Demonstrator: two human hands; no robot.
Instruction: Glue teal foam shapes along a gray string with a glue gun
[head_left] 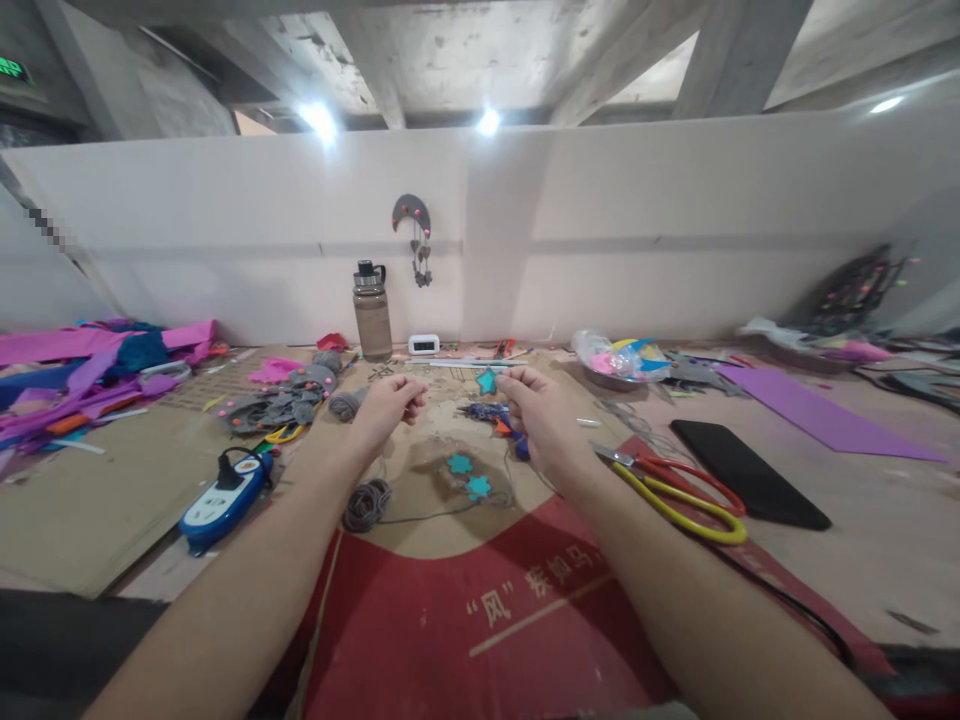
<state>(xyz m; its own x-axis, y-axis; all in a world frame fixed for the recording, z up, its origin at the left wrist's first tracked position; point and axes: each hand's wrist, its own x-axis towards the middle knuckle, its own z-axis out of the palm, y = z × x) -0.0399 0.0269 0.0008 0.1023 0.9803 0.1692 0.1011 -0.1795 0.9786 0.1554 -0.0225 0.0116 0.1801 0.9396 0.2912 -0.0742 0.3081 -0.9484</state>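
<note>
A teal star-shaped piece (486, 381) is sitting at the fingertips of the right hand (529, 405), whose fingers are pinching its edge. Across from it the left hand (394, 405) is hovering with its fingers curling closed; from here I cannot tell whether a thin strand is running between them. A gap is separating the two hands, with brown cardboard (427, 535) showing below. Nearer the person than the fingers, two more teal pieces (478, 487) are lying between the forearms, and a coil of grey yarn (366, 504) is resting beside the left forearm, trailing a strand toward them. A blue tool (491, 412) is lying just beside the right fingers, partly hiding behind that hand.

Outside the right forearm, large scissors (675, 495) are crowding that side, and a black phone (750, 473) is lying farther right. Left of the left fingers, a power strip (226, 500) is narrowing the room. Beyond the fingers, a bottle (372, 312) and a small white device (424, 345) are standing near the wall (600, 220), which is bounding the table (862, 560).

Both forearms are stretching forward over the table's near edge and slanting inward, the hands reaching about equally far.
</note>
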